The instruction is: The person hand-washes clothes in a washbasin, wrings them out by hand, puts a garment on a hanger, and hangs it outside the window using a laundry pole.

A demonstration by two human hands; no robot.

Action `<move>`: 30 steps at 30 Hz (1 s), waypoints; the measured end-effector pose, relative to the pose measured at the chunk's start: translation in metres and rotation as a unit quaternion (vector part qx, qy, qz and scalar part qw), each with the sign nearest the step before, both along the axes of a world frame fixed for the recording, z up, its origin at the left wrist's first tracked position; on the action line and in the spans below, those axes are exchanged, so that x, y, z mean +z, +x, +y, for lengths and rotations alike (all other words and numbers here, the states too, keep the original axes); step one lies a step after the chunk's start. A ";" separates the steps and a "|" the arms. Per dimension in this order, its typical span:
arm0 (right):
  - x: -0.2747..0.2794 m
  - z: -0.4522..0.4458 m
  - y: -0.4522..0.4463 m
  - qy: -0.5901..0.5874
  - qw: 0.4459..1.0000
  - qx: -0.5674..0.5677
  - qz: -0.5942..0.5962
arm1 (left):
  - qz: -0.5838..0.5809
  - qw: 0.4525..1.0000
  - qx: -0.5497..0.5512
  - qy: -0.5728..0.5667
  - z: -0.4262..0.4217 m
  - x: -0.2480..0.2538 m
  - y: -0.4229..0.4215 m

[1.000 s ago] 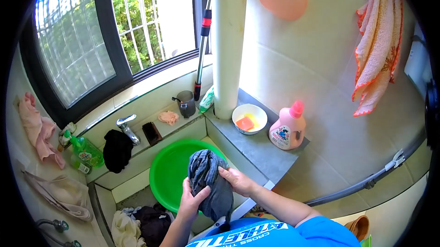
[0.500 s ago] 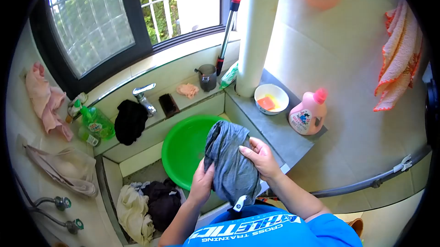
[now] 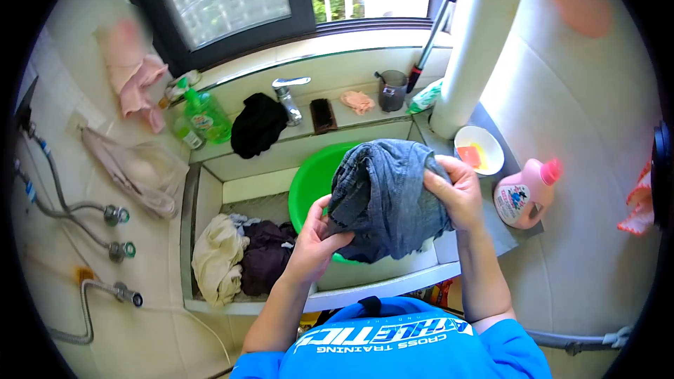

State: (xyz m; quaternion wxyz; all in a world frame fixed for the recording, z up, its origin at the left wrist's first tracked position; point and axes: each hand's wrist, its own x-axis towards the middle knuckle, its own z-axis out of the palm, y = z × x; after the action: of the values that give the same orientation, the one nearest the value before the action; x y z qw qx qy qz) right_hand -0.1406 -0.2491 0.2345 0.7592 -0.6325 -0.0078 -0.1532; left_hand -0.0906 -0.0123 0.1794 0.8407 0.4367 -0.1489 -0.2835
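A bunched grey-blue cloth garment (image 3: 393, 196) is held up over the sink, in front of a green basin (image 3: 303, 186) that it partly hides. My left hand (image 3: 314, 242) grips its lower left side, thumb on the near face. At the upper right edge of the fabric, my right hand (image 3: 458, 193) pinches it between thumb and fingers. Cream clothing (image 3: 219, 258) and dark clothing (image 3: 265, 256) lie in the sink, left of the basin.
Behind the sink are a faucet (image 3: 287, 101), a black cloth (image 3: 258, 125), a brush (image 3: 323, 115) and a grey cup (image 3: 392, 91). A white bowl (image 3: 494, 148) and pink detergent bottle (image 3: 523, 195) stand right. A green bottle (image 3: 207, 115) stands left. Hoses hang on the left wall.
The view has swung left, bringing more wall hoses into sight. Both hands have raised the garment and spread it wider, so it covers more of the green basin.
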 end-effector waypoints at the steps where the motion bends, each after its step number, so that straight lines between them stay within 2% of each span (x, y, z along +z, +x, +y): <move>1: 0.004 0.001 0.001 0.050 0.998 0.035 0.004 | -0.047 0.998 0.015 0.039 0.000 -0.004 -0.003; 2: 0.006 0.002 0.002 0.100 0.992 0.070 0.009 | -0.092 0.992 0.029 0.078 -0.001 -0.006 -0.006; 3: 0.008 0.007 0.001 0.102 0.991 0.083 0.013 | -0.116 0.985 0.038 0.121 -0.003 -0.006 -0.011; 5: 0.013 0.020 -0.001 0.218 0.963 0.158 0.032 | -0.145 0.978 0.096 0.114 -0.009 0.003 -0.025; 6: 0.016 0.024 -0.002 0.218 0.960 0.172 0.033 | -0.180 0.968 0.141 0.103 -0.011 0.007 -0.029; 7: 0.018 0.027 -0.005 0.234 0.951 0.198 0.040 | -0.156 0.971 0.168 0.072 -0.008 0.012 -0.029; 8: 0.018 0.030 -0.008 0.250 0.941 0.222 0.049 | -0.177 0.955 0.214 0.102 -0.008 0.022 -0.037; 11: 0.024 0.045 -0.018 0.236 0.927 0.274 0.098 | -0.361 0.868 0.261 0.219 -0.008 0.041 -0.067; 12: 0.025 0.047 -0.024 0.220 0.924 0.289 0.116 | -0.447 0.798 0.251 0.316 -0.009 0.063 -0.075; 14: 0.024 0.048 -0.031 0.187 0.908 0.359 0.111 | -0.455 0.753 0.305 0.365 -0.013 0.060 -0.089; 16: 0.020 0.045 -0.034 0.203 0.878 0.414 0.129 | -0.377 0.802 0.323 0.331 -0.005 0.061 -0.106; 19: 0.014 0.051 -0.037 0.222 0.816 0.515 0.142 | -0.277 0.849 0.363 0.267 0.003 0.065 -0.138; 25: -0.006 0.086 -0.048 0.212 0.719 0.645 0.150 | -0.189 0.793 0.520 0.254 0.027 0.067 -0.197; 27: -0.016 0.096 -0.056 0.159 0.672 0.701 0.179 | -0.168 0.777 0.548 0.262 0.034 0.072 -0.216; 28: -0.018 0.098 -0.060 0.159 0.663 0.709 0.182 | -0.183 0.761 0.550 0.291 0.038 0.076 -0.224; 30: -0.021 0.098 -0.065 0.166 0.685 0.659 0.263 | -0.195 0.736 0.562 0.323 0.043 0.077 -0.240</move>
State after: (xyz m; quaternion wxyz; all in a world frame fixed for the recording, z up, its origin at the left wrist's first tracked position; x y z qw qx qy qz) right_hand -0.2059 -0.1511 0.2130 0.7280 -0.3424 -0.1970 0.5603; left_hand -0.3303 0.0305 0.2564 0.6080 0.7319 0.0637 0.3009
